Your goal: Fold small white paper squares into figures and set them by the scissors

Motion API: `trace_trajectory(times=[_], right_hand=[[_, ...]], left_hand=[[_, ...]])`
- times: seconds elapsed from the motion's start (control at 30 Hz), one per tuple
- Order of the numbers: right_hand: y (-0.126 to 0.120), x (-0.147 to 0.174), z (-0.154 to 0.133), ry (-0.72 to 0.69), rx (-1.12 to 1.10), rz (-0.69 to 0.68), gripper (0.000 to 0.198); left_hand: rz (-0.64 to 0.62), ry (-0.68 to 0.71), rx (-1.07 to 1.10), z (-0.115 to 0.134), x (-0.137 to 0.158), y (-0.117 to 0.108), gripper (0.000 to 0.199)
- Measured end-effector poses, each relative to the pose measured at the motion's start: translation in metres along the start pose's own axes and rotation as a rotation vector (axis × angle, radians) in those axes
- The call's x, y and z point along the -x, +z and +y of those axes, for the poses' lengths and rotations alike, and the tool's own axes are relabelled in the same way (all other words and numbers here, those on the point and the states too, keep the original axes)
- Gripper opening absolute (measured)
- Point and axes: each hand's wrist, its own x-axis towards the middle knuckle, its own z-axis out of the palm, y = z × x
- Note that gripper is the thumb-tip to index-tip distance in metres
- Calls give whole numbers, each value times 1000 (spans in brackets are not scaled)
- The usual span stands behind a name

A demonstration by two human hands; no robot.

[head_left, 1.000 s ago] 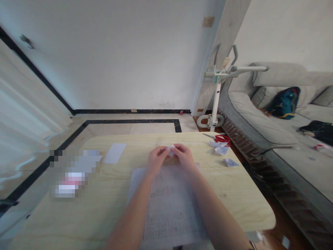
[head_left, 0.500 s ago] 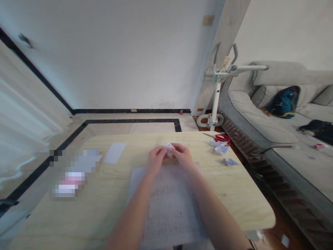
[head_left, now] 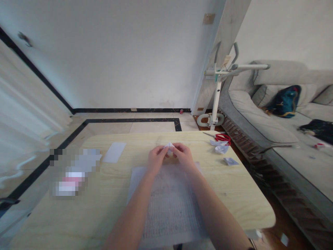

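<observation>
Between my two hands is a small piece of folded white paper (head_left: 169, 146), its peak pointing away from me. My left hand (head_left: 156, 158) pinches its left side, and my right hand (head_left: 183, 155) pinches the right side. Both thumbs rest on the near face of the paper; the lower part is partly hidden by fingers. Under my wrists and forearms lies a large printed sheet (head_left: 171, 205) on the wooden table (head_left: 104, 205).
At the table's far right are red-handled scissors (head_left: 221, 139), folded paper pieces (head_left: 221, 148) and another folded piece (head_left: 231, 161). A blank white sheet (head_left: 114, 152) lies left of my hands, beside a pixelated patch. A grey sofa (head_left: 270, 128) stands to the right.
The folded paper's peak shows a little more sharply between my fingers. Both hands stay in nearly the same place, and the view has shifted very slightly.
</observation>
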Motion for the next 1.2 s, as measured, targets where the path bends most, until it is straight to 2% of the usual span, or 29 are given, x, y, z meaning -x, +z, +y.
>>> trace_trajectory(times=[0.47, 0.63, 0.87, 1.2], right_hand=[[1, 2, -5, -8, -17, -18, 21], [2, 2, -4, 2, -29, -14, 23], [2, 2, -3, 48, -35, -11, 21], [3, 3, 3, -16, 43, -75, 22]], left_hand=[[-52, 2, -15, -3, -1, -1, 29], [-11, 20, -6, -6, -2, -1, 30], [-15, 11, 19, -5, 0, 0, 31], [76, 10, 58, -8, -5, 0, 29]])
